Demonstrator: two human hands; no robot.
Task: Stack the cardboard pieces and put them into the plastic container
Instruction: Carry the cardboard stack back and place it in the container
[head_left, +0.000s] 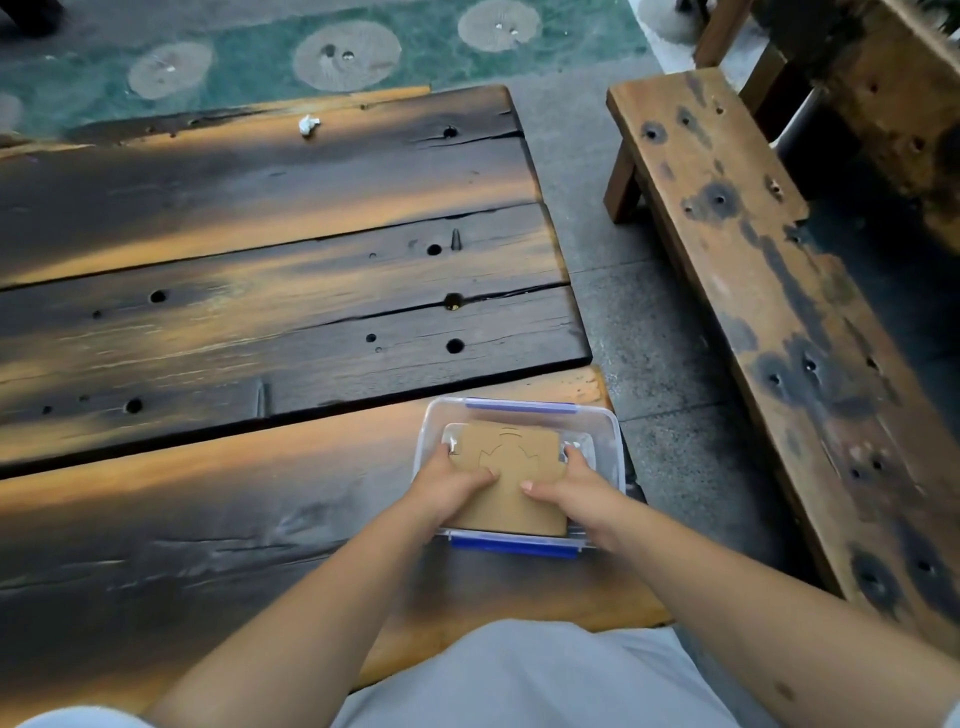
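A clear plastic container (605, 431) with blue clips stands at the near right corner of the dark wooden table (260, 322). A stack of brown cardboard pieces (511, 457) sits inside it, its near edge tilted up over the container's front rim. The top piece has cut lines in it. My left hand (447, 486) grips the stack's left side, thumb on top. On the stack's right side is my right hand (576, 486), thumb on top too. How many pieces are in the stack is hidden.
A small crumpled white scrap (308, 124) lies at the table's far edge. A wooden bench (769, 291) runs along the right, across a strip of grey paving. A green patterned floor lies beyond the table. My light trousers fill the bottom edge.
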